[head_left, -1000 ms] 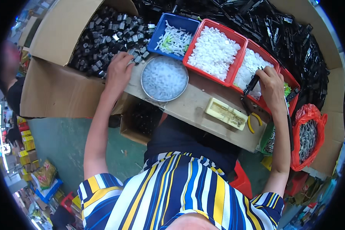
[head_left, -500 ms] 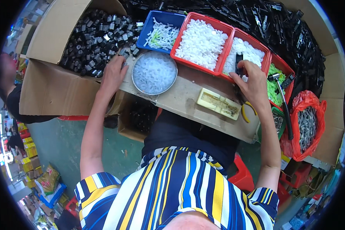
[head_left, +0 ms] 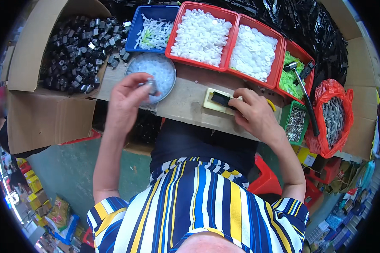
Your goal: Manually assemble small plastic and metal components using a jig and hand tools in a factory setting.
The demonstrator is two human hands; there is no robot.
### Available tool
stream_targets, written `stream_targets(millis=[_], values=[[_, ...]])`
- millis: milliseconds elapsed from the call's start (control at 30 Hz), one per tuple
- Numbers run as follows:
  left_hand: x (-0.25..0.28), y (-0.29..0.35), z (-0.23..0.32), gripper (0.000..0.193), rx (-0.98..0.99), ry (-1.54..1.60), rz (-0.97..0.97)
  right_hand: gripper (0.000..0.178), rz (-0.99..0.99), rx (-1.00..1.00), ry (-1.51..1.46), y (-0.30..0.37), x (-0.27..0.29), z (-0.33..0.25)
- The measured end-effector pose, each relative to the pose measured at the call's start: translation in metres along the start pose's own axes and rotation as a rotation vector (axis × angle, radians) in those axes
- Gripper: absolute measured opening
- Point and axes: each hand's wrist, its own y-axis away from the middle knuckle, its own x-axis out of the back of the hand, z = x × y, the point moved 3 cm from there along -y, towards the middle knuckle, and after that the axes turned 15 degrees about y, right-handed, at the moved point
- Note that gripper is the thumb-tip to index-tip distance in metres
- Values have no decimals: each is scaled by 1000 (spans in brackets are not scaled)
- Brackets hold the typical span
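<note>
Over the near edge of a round metal dish (head_left: 174, 80) of translucent small pieces, my left hand (head_left: 126, 99) pinches a small shiny dark block (head_left: 152, 86). This block resembles those heaped in the carton at the left. My right hand (head_left: 257, 113) closes its fingers on a black plastic part (head_left: 220, 99), which lies in a cream-coloured fixture block (head_left: 208, 104) on the bench. The fingers cover the part's right end and much of the fixture. Behind my right hand, the yellow handle of a hand tool (head_left: 271, 105) shows in part.
Along the back stand a blue tray (head_left: 133, 27) and red trays (head_left: 229, 50) of white pieces, then a red tray of green pieces (head_left: 289, 76) with a hammer (head_left: 307, 97) across it. A green tray (head_left: 286, 114) and a red bag (head_left: 346, 114) hold metal pieces. An open carton (head_left: 33, 55) holds black blocks.
My left hand has come back from the black block heap with one block. My right hand has lowered the black part from above the white pieces into the cream fixture. The view has shifted.
</note>
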Motion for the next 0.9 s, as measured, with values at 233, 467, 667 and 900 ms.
stream_targets(millis=[233, 467, 667, 900], values=[[-46, -9, -49, 23, 246, 282, -126, 35, -37, 49, 106, -5, -10, -3], [-70, -9, -61, 25, 369, 145, -135, 37, 194, -17, -56, -7, 2, -6], [-92, -18, -65, 29, -23, -354, -297, 36, 323, -13, -225, -15, -8, -14], [-92, -24, -83, 25, -542, -768, -414, 27, 277, -199, -293, 4, -12, 4]])
